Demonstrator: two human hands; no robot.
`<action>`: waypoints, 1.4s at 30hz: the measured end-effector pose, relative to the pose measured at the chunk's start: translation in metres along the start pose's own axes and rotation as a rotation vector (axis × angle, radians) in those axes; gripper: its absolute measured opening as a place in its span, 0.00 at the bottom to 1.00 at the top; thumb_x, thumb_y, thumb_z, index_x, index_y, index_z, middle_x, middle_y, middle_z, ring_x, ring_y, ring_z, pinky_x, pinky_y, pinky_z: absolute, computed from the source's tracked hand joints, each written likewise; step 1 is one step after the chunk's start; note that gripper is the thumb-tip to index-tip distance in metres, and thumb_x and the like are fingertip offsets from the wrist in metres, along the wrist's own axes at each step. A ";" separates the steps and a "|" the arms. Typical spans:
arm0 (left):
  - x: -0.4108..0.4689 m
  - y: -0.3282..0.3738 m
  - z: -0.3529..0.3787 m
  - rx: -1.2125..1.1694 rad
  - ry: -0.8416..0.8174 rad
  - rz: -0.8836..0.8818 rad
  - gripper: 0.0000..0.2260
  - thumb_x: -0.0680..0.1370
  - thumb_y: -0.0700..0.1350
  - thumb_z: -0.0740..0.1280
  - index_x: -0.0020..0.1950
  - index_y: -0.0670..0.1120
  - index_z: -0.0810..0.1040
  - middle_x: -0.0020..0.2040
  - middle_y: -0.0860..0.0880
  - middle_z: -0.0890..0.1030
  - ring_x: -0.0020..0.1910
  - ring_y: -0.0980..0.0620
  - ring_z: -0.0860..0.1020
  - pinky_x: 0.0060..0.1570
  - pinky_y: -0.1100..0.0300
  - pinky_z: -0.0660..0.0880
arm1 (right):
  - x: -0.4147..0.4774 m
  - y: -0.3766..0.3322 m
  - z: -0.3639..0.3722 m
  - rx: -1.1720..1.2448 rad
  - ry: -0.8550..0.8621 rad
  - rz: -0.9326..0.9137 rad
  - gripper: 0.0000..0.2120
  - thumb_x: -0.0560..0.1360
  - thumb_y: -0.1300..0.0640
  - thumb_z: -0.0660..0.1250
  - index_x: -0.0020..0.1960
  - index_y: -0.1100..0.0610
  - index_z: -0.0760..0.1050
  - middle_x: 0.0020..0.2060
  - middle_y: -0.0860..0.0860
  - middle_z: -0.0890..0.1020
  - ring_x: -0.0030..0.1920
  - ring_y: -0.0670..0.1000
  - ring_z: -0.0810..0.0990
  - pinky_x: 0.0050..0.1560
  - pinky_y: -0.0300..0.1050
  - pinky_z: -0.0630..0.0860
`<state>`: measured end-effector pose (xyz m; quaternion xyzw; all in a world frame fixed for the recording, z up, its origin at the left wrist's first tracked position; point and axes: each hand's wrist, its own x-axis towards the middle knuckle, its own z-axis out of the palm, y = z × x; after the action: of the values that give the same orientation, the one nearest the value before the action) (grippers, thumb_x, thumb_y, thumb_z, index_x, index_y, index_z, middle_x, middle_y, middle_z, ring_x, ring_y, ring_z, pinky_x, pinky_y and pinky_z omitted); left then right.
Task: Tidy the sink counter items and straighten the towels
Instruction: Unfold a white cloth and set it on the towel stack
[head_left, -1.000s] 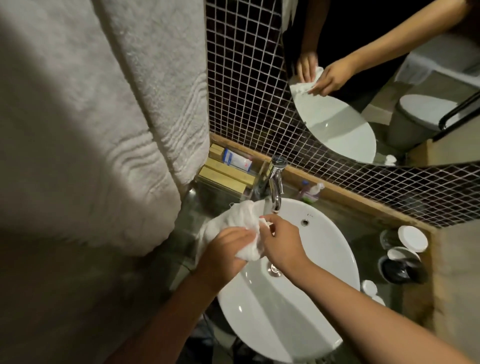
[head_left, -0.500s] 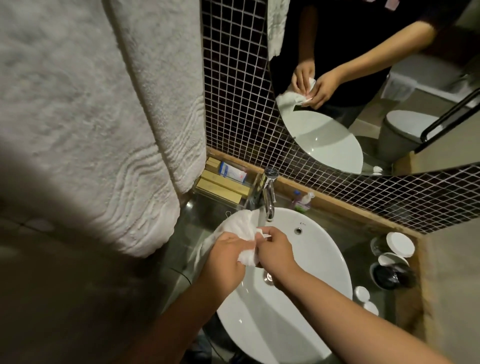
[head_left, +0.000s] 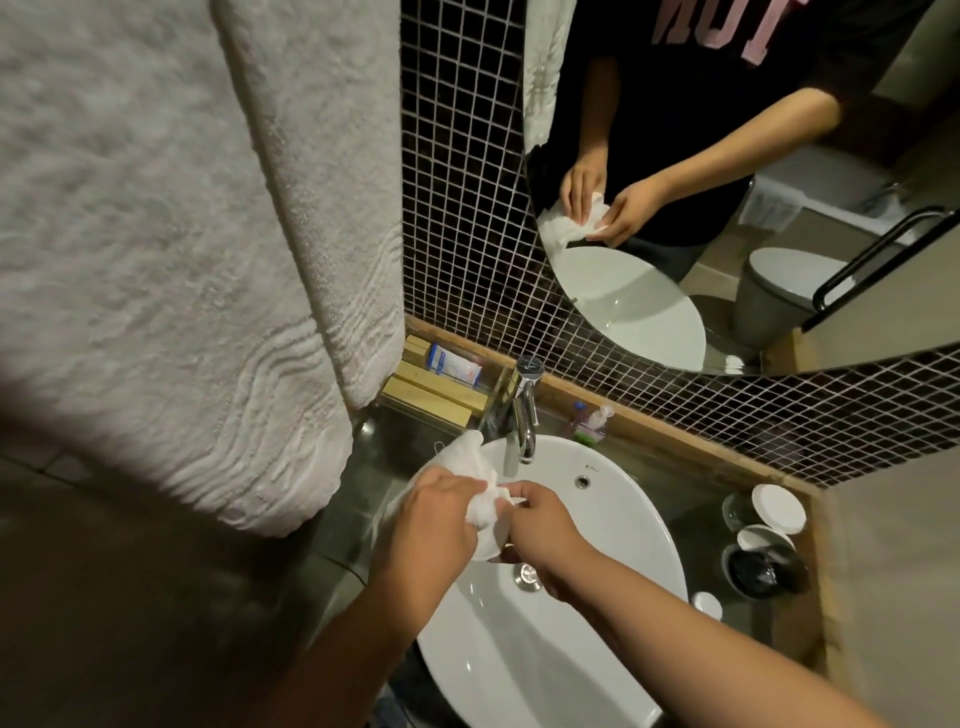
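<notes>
Because the small white cloth (head_left: 480, 506) is bunched between both hands right over the basin (head_left: 613, 525), any drips or loose ends would likely fall into the bowl rather than onto the worktop (head_left: 670, 483). The left hand (head_left: 434, 525) is closed around the bulk of the cloth on the side of the basin nearest the hanging towel (head_left: 171, 249), while the right hand (head_left: 540, 525) pinches a corner of it with its fingertips, just in front of the tap (head_left: 525, 415). That split grip reads as working the cloth into shape, gathering or wringing it, before it is set down; which of the two I cannot tell.

The drain (head_left: 527, 573) shows just below the right wrist, so the cloth hangs above the bowl's middle, not resting on it. Behind the basin, along the wooden ledge, wooden blocks (head_left: 431, 397) and a small box (head_left: 454, 366) sit beside the tap's left, and a small bottle (head_left: 592, 421) stands to its right. Right of the basin, white-lidded jars (head_left: 777, 509) and a dark container (head_left: 763, 571) crowd the worktop's corner, probably still awaiting tidying. The large towel hangs left of the basin, its lower edge uneven, so straightening looks undone.
</notes>
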<state>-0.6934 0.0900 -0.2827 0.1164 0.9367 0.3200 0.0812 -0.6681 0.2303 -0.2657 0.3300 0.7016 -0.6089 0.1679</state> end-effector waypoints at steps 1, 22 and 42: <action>-0.001 0.005 0.000 0.008 0.001 -0.006 0.23 0.61 0.41 0.81 0.54 0.55 0.85 0.50 0.53 0.83 0.45 0.55 0.79 0.50 0.57 0.79 | 0.000 0.001 0.001 0.061 -0.021 0.032 0.08 0.77 0.63 0.64 0.55 0.57 0.77 0.50 0.62 0.84 0.48 0.62 0.85 0.42 0.58 0.85; -0.023 -0.019 -0.023 -0.030 0.035 0.133 0.24 0.68 0.29 0.67 0.60 0.49 0.83 0.53 0.51 0.84 0.58 0.50 0.78 0.59 0.57 0.74 | 0.001 -0.002 -0.003 -0.596 0.069 -0.598 0.09 0.79 0.59 0.65 0.56 0.49 0.77 0.50 0.45 0.81 0.50 0.45 0.79 0.53 0.41 0.77; 0.006 -0.005 -0.053 -0.541 -0.324 0.037 0.08 0.78 0.43 0.70 0.52 0.55 0.83 0.47 0.57 0.85 0.47 0.60 0.82 0.52 0.59 0.79 | -0.029 0.006 -0.014 -0.605 0.006 -1.231 0.19 0.68 0.74 0.70 0.52 0.55 0.82 0.41 0.53 0.75 0.43 0.53 0.74 0.43 0.44 0.74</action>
<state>-0.7120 0.0569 -0.2444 0.1573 0.7902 0.5362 0.2517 -0.6412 0.2364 -0.2487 -0.1887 0.9010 -0.3697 -0.1261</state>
